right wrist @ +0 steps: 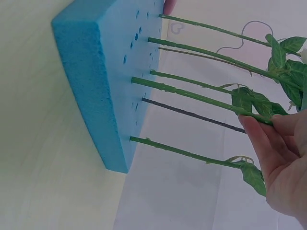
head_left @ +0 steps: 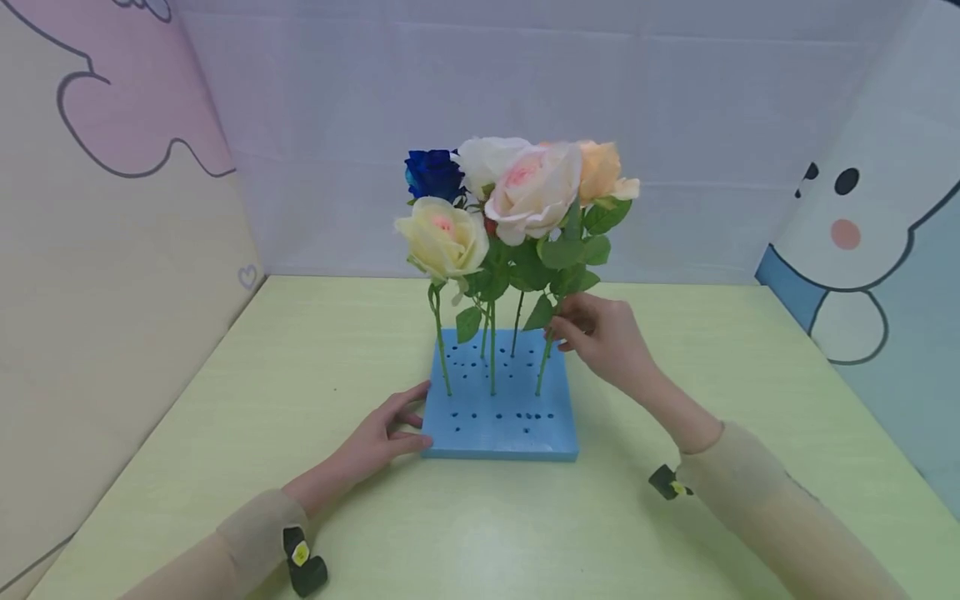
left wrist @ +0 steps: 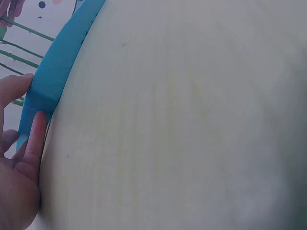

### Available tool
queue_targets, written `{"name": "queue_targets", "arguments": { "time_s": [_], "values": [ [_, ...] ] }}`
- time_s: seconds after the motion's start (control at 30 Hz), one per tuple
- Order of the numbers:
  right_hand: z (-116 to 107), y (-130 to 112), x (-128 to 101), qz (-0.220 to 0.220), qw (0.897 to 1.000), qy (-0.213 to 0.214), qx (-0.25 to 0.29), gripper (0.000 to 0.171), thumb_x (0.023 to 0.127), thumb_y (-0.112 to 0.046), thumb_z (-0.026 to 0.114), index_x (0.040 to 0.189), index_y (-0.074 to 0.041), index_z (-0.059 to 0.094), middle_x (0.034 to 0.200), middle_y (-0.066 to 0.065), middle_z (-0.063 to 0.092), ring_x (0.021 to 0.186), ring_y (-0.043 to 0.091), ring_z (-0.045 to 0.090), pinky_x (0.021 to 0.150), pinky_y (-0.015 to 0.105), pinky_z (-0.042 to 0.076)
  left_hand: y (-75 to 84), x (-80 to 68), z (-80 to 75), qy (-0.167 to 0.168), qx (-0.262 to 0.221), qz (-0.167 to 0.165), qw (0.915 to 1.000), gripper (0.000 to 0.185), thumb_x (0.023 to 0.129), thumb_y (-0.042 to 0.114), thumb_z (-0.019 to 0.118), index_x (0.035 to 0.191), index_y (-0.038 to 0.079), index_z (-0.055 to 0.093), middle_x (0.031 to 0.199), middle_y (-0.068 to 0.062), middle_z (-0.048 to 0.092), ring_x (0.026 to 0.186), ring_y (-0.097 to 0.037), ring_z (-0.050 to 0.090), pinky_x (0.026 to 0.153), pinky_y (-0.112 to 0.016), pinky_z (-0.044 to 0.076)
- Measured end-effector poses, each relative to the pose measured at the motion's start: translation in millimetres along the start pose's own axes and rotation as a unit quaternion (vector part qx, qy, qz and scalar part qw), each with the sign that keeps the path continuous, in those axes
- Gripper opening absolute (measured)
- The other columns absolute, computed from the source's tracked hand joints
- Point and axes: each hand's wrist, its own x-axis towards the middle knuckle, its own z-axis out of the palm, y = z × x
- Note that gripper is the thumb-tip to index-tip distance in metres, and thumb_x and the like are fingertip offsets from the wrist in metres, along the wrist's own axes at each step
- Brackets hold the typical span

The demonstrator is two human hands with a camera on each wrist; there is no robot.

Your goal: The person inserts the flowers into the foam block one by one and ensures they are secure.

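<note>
So there's a square blue foam block point(head_left: 501, 425) sitting flat on a pale green table point(head_left: 300, 375), roughly in the middle. Its top is peppered with little dark holes, and the sides look grainy up close in the right wrist view. Stuck upright in it is a bunch of fake roses: a cream one with a pink centre point(head_left: 444, 237) at the front left, a bigger pale pink one point(head_left: 534, 192) in the middle, a white one point(head_left: 486, 157) behind that, a dark blue one point(head_left: 433, 173) at the back left and a peach one point(head_left: 602, 171) at the back right. Thin green stems, plenty of leaves just under the blooms. I count about six or seven stems going into the foam in the right wrist view, one of them darker than the rest.

The right hand point(head_left: 603, 337) is up beside the right side of the bunch, fingers curled and pinching a green stem point(head_left: 545, 367) just below its leaves; that stem's bottom end is in a hole near the block's right edge.

The left hand point(head_left: 382, 437) rests on the table against the block's front left corner, fingers fairly straight, thumb and fingertips touching the foam's side, not wrapped round anything.

Cartoon-printed walls around the table.
</note>
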Motion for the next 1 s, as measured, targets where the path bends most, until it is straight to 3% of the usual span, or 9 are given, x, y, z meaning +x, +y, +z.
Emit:
{"name": "queue_targets", "arguments": {
  "time_s": [0.23,0.43,0.77,1.0],
  "values": [
    [8.7,1.5,-3.2,-0.018,0.997,0.063,-0.036,0.006,0.092,-0.001,0.062,0.089,0.003,0.066,0.079,0.016,0.075,0.064,0.022,0.073,0.059,0.018,0.057,1.3,0.2,-0.4,0.0,0.001,-0.001,1.0,0.083,0.087,0.025,0.076,0.156,0.028,0.03,0.159,-0.007,0.034,0.118,-0.025,0.056,0.086,-0.018,0.054],
    [13.7,-2.7,-3.3,-0.009,0.992,0.096,-0.08,0.007,0.09,-0.001,0.06,0.086,0.001,0.065,0.073,0.012,0.073,0.06,0.019,0.07,0.057,0.018,0.054,2.0,0.8,-0.1,0.001,0.0,-0.004,1.0,0.083,0.087,0.025,0.076,0.156,0.028,0.03,0.159,-0.007,0.035,0.118,-0.024,0.056,0.086,-0.018,0.054],
    [14.5,-2.0,-4.2,0.039,0.996,0.072,-0.041,0.01,0.093,-0.005,0.059,0.087,0.001,0.065,0.078,0.015,0.075,0.062,0.022,0.072,0.056,0.019,0.055,0.7,0.2,2.6,0.008,0.014,-0.026,0.9995,0.083,0.086,0.028,0.076,0.155,0.03,0.03,0.158,-0.003,0.038,0.116,-0.021,0.056,0.086,-0.021,0.054],
    [15.9,-0.4,-5.1,0.043,0.996,0.067,-0.043,0.012,0.094,-0.01,0.062,0.087,-0.002,0.068,0.078,0.01,0.076,0.063,0.023,0.071,0.058,0.019,0.055,-1.5,2.4,2.6,0.0,0.016,-0.009,0.9998,0.082,0.088,0.027,0.075,0.156,0.028,0.03,0.159,-0.005,0.036,0.116,-0.022,0.056,0.086,-0.022,0.054]
  ]
}}
